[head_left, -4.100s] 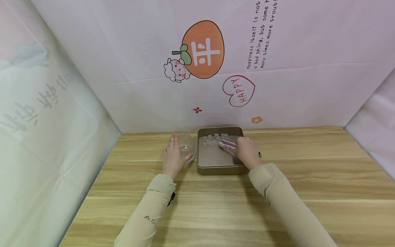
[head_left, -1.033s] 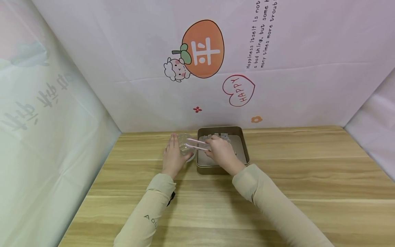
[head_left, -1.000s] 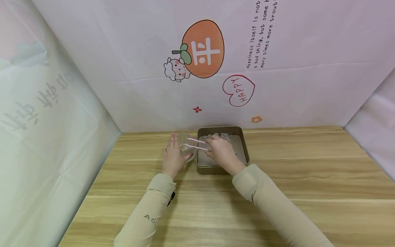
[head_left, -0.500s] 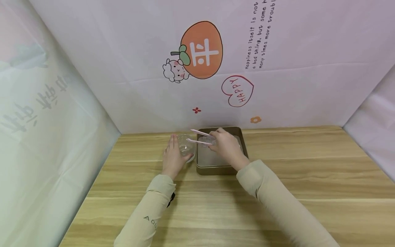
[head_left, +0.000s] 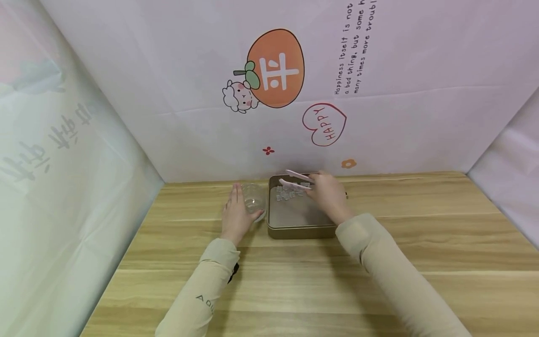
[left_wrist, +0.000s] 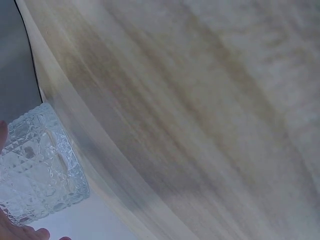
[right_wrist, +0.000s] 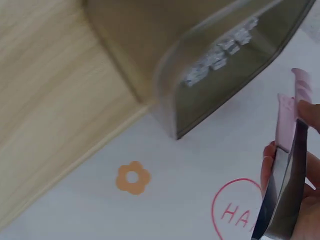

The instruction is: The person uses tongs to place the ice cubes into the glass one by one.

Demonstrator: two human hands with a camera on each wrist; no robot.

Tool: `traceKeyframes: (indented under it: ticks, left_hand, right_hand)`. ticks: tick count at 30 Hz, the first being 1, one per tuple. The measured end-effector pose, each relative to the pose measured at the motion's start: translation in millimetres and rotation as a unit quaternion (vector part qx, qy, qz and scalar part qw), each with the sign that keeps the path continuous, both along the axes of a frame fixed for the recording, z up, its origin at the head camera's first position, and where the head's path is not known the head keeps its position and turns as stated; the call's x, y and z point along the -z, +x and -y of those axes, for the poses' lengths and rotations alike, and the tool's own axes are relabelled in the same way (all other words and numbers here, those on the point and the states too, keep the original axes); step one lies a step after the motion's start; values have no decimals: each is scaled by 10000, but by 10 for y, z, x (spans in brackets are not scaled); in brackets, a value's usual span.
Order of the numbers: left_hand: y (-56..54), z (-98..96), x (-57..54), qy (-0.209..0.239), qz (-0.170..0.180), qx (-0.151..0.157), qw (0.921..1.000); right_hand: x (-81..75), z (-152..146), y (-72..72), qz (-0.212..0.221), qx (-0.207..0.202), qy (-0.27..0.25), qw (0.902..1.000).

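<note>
My left hand (head_left: 236, 216) holds a clear cut-patterned glass (left_wrist: 42, 165), thumb on one side and fingers on the other. The glass stands on the table against the left side of a metal tin (head_left: 301, 232). In my right hand (head_left: 330, 197) is a pair of metal tongs with pink tips (right_wrist: 286, 122). The tongs' arms are spread, with nothing visible between them. They hover over the back of the tin, above several clear cubes (head_left: 284, 194) lying inside. What lies in the glass is hard to make out.
The wooden table (head_left: 286, 285) meets a white printed cloth wall (head_left: 202, 140) just behind the tin and glass. Another cloth wall (head_left: 63, 187) runs along the left. In the right wrist view the cubes (right_wrist: 218, 57) sit inside the tin's wall.
My right hand has drawn the tongs away from the glass, up and rightward over the tin. Earlier they were down among the cubes. The left hand and glass have stayed put.
</note>
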State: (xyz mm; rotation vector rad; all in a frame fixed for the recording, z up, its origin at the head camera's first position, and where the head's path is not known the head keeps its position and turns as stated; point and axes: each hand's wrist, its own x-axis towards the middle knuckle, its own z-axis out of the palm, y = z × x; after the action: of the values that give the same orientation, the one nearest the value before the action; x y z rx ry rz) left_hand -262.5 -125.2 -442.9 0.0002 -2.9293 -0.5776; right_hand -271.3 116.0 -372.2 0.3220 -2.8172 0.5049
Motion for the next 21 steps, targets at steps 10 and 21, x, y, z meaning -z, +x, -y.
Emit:
traceKeyframes:
  ticks: [10,21]
  left_hand:
    - [9,-5,3,23,-130,43,9999]
    - [18,-2,6,69,-126,44,9999]
  right_hand:
    - [89,-163,6,401,447,536,9968]
    - [201,-200,12,364,486,883,9942]
